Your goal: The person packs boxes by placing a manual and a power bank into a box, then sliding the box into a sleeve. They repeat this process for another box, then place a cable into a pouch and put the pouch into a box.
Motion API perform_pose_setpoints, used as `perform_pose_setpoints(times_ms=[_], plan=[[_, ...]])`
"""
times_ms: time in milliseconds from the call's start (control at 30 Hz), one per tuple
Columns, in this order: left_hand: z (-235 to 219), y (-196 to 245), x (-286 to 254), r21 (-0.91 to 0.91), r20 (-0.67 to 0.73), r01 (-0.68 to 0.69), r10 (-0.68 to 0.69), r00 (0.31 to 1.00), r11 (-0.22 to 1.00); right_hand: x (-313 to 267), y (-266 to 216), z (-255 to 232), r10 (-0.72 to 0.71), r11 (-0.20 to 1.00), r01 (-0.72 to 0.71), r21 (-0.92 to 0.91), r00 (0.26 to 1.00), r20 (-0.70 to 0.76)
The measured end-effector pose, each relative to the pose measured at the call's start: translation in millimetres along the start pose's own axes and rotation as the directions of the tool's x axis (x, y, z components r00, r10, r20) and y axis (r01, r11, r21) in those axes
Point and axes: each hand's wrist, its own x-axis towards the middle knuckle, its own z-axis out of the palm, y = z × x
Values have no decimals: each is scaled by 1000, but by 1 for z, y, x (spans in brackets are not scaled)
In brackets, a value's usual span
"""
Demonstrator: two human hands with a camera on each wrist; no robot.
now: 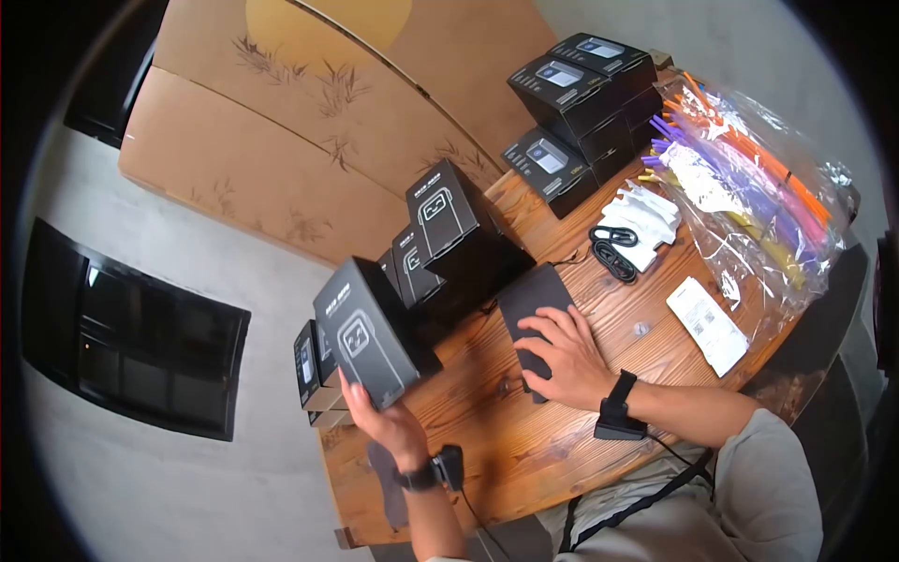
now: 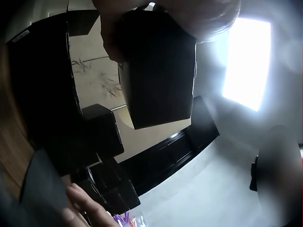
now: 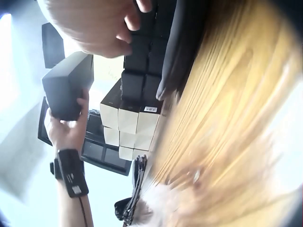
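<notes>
My left hand [image 1: 389, 433] holds a black carton [image 1: 367, 330] with a white line drawing on its front, tilted and raised at the left side of the table. In the left wrist view the carton [image 2: 158, 71] shows its dark underside, and fingers wrap its edge. The right wrist view shows the same carton [image 3: 71, 85] resting against the palm and thumb. My right hand [image 1: 567, 361] lies with spread, slightly bent fingers on a flat dark grey pad-like thing [image 1: 534, 298], whose near part the hand covers.
Similar black boxes [image 1: 449, 211] stand stacked behind the pad, more boxes [image 1: 581, 80] at the far corner. On the right are a coiled black cable [image 1: 613, 253], white packets [image 1: 707, 323] and a clear bag of colourful strips [image 1: 749, 187]. A folding screen [image 1: 281, 122] stands behind the wooden table [image 1: 468, 431].
</notes>
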Motion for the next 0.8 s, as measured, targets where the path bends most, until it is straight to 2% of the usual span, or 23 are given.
perform_pose_setpoints(times_ms=[33,67,167,200,300,433,467,567,667,767,800], plan=[[0,-9,16,3,-7,28,-28,1000,1000,-1,0,-1,30,995,-30,-96,1000,1],[1,-18,31,5,-14,55,-55,998,998,-2,8,1,88,991,-77,-109,992,94],[4,-39,65,-2,-26,135,-135,991,991,-8,22,8,102,979,-64,-195,975,196],[9,-44,73,-8,-28,162,-162,986,987,-5,22,3,103,977,-43,-207,952,290],[17,-62,89,93,-77,157,-150,986,983,-7,25,5,70,987,-21,-157,948,310],[13,-89,104,200,-8,158,-160,987,967,-7,26,6,61,984,-6,-177,950,307],[13,-89,101,154,15,221,-226,974,963,-7,27,7,58,983,-1,-182,950,305],[14,-87,101,258,-1,250,-259,966,933,-7,27,8,54,981,7,-192,949,310],[24,-75,98,277,-8,250,-258,966,928,-5,24,5,63,980,3,-197,944,325],[7,-87,113,322,44,166,-190,981,932,-5,24,5,61,981,6,-195,942,331],[11,-83,111,290,29,182,-198,980,940,-5,25,5,59,981,7,-194,941,333]])
